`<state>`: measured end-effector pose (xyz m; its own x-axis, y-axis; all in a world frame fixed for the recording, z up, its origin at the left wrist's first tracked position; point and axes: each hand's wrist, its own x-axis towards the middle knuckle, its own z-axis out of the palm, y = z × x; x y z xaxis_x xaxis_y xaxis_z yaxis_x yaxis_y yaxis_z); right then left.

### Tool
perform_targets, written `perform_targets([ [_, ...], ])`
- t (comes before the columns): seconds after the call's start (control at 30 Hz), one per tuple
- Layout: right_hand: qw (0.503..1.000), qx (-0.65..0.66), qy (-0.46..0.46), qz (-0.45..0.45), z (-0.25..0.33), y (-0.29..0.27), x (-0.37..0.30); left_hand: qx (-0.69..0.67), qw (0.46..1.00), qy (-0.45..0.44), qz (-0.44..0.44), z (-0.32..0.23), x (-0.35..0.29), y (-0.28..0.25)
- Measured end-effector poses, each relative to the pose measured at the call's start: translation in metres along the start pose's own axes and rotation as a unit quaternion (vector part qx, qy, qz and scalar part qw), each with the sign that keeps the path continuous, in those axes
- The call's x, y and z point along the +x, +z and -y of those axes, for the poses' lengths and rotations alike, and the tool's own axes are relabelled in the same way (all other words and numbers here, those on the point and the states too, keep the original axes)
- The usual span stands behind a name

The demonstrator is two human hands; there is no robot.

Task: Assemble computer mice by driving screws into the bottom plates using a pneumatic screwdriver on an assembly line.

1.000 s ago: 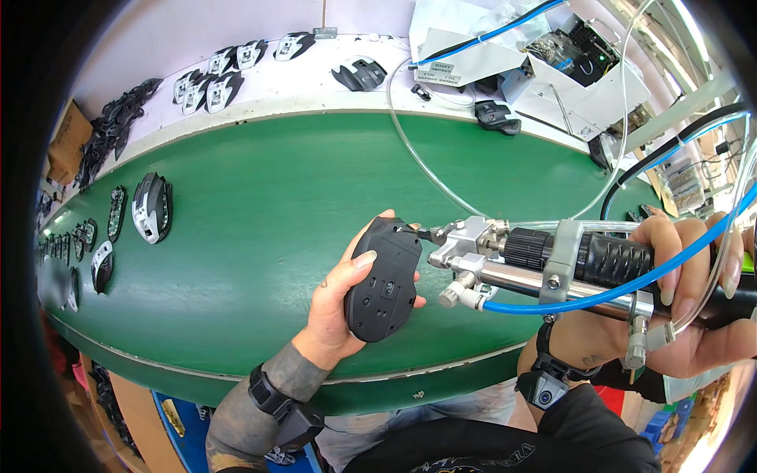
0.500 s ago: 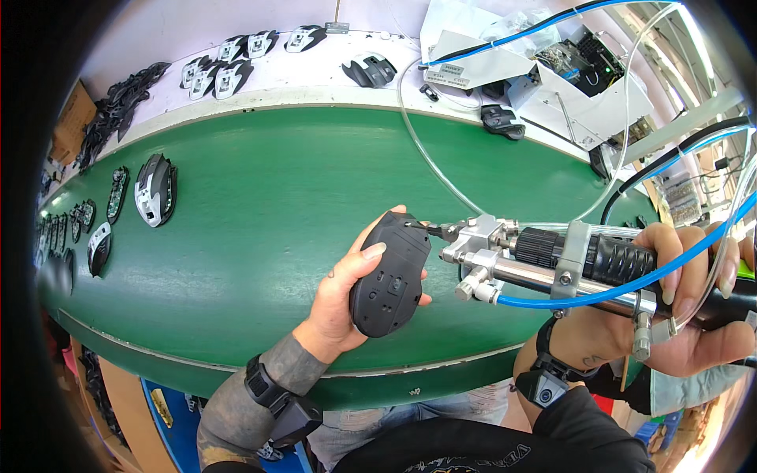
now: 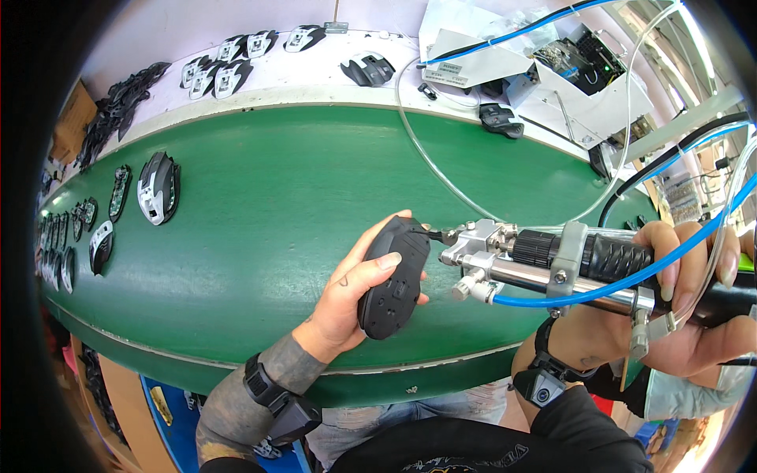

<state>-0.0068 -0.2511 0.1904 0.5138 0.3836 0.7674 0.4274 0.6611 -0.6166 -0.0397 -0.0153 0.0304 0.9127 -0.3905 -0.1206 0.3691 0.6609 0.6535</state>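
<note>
My left hand (image 3: 347,288) holds a black computer mouse (image 3: 398,285) with its underside turned up and its thumb across it. Wrapped round the black grip of a screwdriver (image 3: 603,256) is my right hand (image 3: 680,344), at the right. A metal feed head (image 3: 478,243) sits at the front of this screwdriver, with hoses running to it. Its tip reaches the mouse's upper right edge; whether a screw is there is too small to tell. A blue air hose (image 3: 583,299) crosses in front of my right fingers.
On the green belt (image 3: 300,189) lie a black-and-silver mouse (image 3: 158,189), a mouse shell (image 3: 100,247) and several circuit boards (image 3: 119,193). Several mouse shells (image 3: 232,80) line the far white shelf (image 3: 177,114). An opened white machine (image 3: 552,98) stands at back right, with a clear tube (image 3: 426,158) looping down.
The mouse in my left hand has tilted and shifted slightly right, and my thumb lies farther over it. The screwdriver stays nearly still at its edge. Pieces on the belt have drifted slightly right.
</note>
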Motion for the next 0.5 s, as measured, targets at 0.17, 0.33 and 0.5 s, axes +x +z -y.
perform_targets([
  [0.17,0.990,-0.108,-0.070,0.050,0.029,-0.025,-0.002,-0.043,0.993,0.026,-0.105,-0.005,0.004,-0.012],
  [0.33,0.989,-0.052,-0.131,-0.045,-0.010,0.015,0.014,-0.098,0.993,0.034,-0.053,-0.003,0.009,-0.014],
  [0.5,0.981,-0.143,-0.092,-0.098,-0.013,0.018,0.000,-0.125,0.992,0.032,-0.011,-0.011,0.002,-0.010],
])
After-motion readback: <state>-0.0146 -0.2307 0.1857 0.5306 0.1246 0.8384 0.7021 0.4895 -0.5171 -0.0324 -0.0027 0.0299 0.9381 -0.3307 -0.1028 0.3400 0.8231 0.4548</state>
